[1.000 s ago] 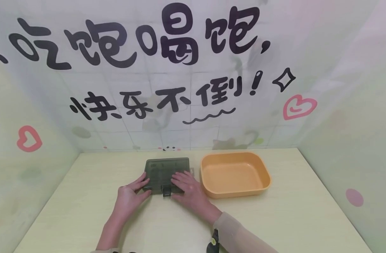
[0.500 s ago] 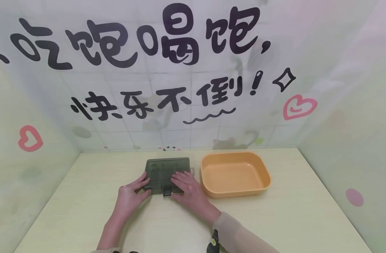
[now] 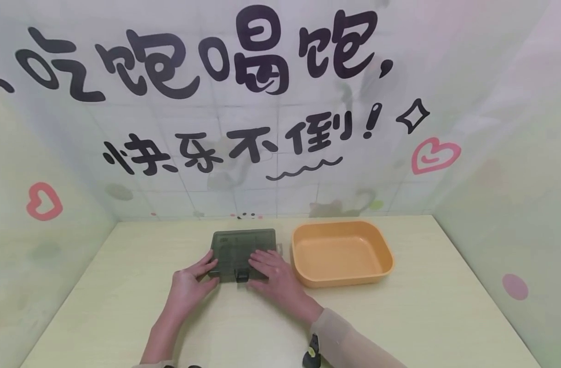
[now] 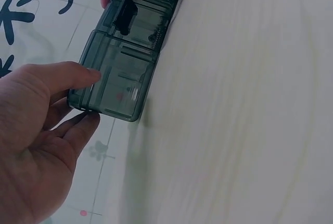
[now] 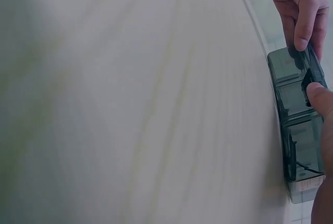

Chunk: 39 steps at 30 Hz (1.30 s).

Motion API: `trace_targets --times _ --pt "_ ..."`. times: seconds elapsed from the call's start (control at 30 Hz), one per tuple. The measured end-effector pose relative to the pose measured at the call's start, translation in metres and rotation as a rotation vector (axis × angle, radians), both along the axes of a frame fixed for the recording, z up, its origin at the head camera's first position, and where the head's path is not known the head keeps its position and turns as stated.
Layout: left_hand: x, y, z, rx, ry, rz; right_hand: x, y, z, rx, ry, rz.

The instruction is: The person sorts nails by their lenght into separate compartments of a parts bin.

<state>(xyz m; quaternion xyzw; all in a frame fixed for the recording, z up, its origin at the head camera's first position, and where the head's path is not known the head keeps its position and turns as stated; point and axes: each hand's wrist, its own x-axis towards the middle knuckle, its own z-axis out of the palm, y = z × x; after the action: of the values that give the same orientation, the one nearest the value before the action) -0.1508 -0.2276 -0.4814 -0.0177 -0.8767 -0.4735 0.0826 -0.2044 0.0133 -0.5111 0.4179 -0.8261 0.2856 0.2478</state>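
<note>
A translucent dark green compartment box (image 3: 230,250) lies on the table with its lid down, near the back wall. At its front edge is a small dark latch (image 3: 241,275). My left hand (image 3: 190,282) grips the box's left front corner, thumb on the front face and fingers along the side; the left wrist view shows this pinch (image 4: 47,104). My right hand (image 3: 278,278) holds the right front part, fingers over the lid. In the right wrist view its thumb (image 5: 317,96) is by the latch. Small things show dimly inside, too unclear to name.
An orange rectangular tray (image 3: 342,280) stands just right of the box, close to my right hand. The pale wooden table (image 3: 243,327) is bounded by a printed back wall (image 3: 280,199) and walls on both sides.
The latch at the box's front looks shifted upward, with a paler part now showing below it. Both hands and the box have stayed almost where they were.
</note>
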Motion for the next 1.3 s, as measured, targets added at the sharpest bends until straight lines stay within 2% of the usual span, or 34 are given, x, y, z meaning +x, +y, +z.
trace_targets --times 0.4,0.7,0.87,1.03,1.3 --pt "0.001 0.000 -0.001 -0.003 0.004 -0.013 0.004 -0.003 0.005 0.033 -0.061 -0.047" --pt "0.001 -0.001 -0.002 0.005 0.023 -0.022 0.005 -0.009 0.003 -0.047 -0.028 -0.077" --pt "0.002 -0.001 -0.003 0.010 0.027 -0.022 0.006 -0.012 0.002 -0.088 -0.068 -0.086" --pt "0.003 0.000 -0.004 0.009 0.006 -0.014 0.008 -0.014 0.000 -0.094 -0.080 -0.121" --pt "0.003 0.001 -0.001 0.011 0.035 -0.019 0.008 -0.019 0.001 -0.101 -0.049 -0.170"
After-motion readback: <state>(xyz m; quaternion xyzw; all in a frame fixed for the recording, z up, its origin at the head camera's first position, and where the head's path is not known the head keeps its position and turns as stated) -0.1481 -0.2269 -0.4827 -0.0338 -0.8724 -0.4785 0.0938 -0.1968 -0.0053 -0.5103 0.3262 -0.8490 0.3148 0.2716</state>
